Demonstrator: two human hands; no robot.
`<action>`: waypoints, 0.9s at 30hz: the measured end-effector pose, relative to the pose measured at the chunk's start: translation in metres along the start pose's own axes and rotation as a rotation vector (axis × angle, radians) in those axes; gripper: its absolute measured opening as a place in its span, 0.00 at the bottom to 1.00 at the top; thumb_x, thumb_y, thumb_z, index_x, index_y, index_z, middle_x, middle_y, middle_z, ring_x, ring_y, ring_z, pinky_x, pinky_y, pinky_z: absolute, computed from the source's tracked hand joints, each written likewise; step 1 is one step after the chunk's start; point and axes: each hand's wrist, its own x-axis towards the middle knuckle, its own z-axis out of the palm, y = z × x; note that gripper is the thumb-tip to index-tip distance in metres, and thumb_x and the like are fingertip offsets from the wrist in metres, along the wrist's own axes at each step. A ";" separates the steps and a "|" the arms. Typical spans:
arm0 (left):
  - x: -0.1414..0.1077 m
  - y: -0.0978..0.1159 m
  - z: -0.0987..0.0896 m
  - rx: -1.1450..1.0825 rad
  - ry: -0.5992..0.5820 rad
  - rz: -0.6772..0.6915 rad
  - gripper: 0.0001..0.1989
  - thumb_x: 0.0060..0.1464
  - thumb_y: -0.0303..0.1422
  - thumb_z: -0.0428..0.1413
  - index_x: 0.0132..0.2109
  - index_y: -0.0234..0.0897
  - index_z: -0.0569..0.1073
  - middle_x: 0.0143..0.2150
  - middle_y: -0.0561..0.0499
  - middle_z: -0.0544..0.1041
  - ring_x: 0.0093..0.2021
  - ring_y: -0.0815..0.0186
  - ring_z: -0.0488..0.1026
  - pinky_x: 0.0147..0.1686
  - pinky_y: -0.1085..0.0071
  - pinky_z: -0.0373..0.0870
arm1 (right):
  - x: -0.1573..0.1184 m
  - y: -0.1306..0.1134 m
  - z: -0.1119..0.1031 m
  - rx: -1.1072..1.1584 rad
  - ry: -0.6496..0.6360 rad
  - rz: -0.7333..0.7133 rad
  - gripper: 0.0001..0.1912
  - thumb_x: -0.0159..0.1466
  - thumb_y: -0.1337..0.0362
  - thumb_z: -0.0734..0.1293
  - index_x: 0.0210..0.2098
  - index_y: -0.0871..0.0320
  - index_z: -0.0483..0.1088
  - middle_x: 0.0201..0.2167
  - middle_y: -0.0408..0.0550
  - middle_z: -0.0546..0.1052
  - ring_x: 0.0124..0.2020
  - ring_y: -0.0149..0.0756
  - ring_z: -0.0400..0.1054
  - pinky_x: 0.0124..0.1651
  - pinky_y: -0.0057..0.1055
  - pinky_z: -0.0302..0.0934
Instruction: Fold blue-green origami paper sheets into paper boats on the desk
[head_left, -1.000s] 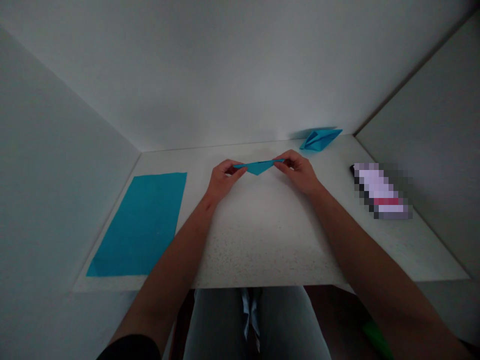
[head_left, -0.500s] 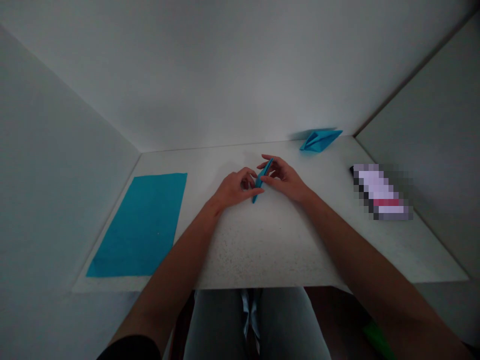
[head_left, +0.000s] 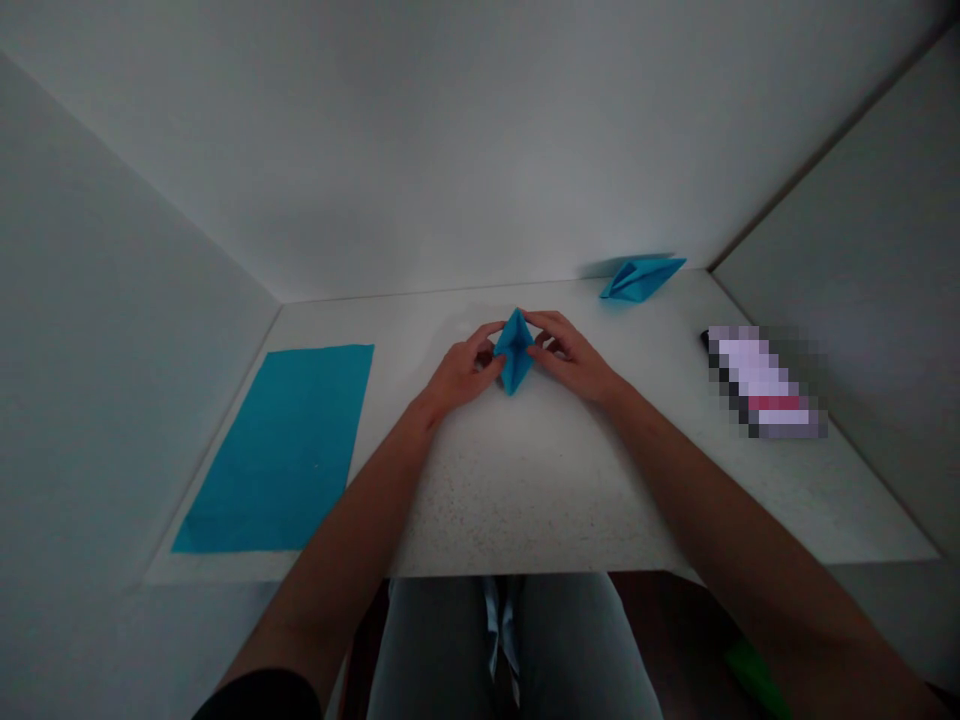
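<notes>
A small folded piece of blue paper (head_left: 515, 352) is held above the middle of the white table, spread into a diamond with a hollow in its centre. My left hand (head_left: 466, 372) pinches its left edge between thumb and fingers. On the opposite edge, my right hand (head_left: 574, 358) grips the paper the same way, thumb towards me. Some fingertips are hidden behind the paper.
A flat blue sheet (head_left: 281, 450) lies on the left of the white table (head_left: 525, 510). Another folded blue paper shape (head_left: 641, 279) rests at the back right by the wall. A blurred-out phone-like object (head_left: 765, 385) lies on the right. Walls enclose the back and sides.
The folded paper has gone from a narrow, slanted strip to an opened, upright diamond facing me. My left hand has shifted slightly left, and its fingers now grip the paper's edge.
</notes>
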 end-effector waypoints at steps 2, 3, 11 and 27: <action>0.002 -0.004 0.000 -0.041 0.074 -0.005 0.22 0.66 0.35 0.57 0.66 0.43 0.73 0.35 0.53 0.81 0.30 0.68 0.75 0.34 0.71 0.72 | 0.001 0.001 -0.001 -0.027 0.061 0.013 0.24 0.74 0.51 0.67 0.68 0.39 0.72 0.63 0.52 0.71 0.48 0.39 0.73 0.44 0.35 0.74; 0.003 -0.006 0.001 -0.075 0.115 -0.009 0.20 0.66 0.35 0.57 0.64 0.43 0.74 0.36 0.52 0.81 0.31 0.69 0.75 0.34 0.71 0.72 | 0.001 0.002 -0.002 -0.034 0.087 0.021 0.22 0.74 0.51 0.67 0.66 0.40 0.75 0.61 0.53 0.71 0.49 0.39 0.73 0.44 0.35 0.73; 0.005 -0.004 -0.003 -0.265 0.194 -0.074 0.13 0.61 0.36 0.62 0.50 0.39 0.83 0.40 0.48 0.84 0.38 0.65 0.81 0.42 0.68 0.76 | 0.002 0.010 -0.002 0.070 0.102 0.210 0.18 0.71 0.58 0.66 0.56 0.52 0.82 0.33 0.45 0.77 0.31 0.34 0.65 0.36 0.33 0.61; 0.008 -0.012 -0.001 -0.293 0.220 -0.103 0.19 0.57 0.45 0.69 0.50 0.39 0.81 0.38 0.49 0.85 0.37 0.66 0.80 0.40 0.69 0.76 | 0.005 -0.001 -0.001 0.143 0.158 0.246 0.27 0.62 0.44 0.77 0.55 0.51 0.77 0.32 0.41 0.78 0.23 0.29 0.51 0.27 0.32 0.46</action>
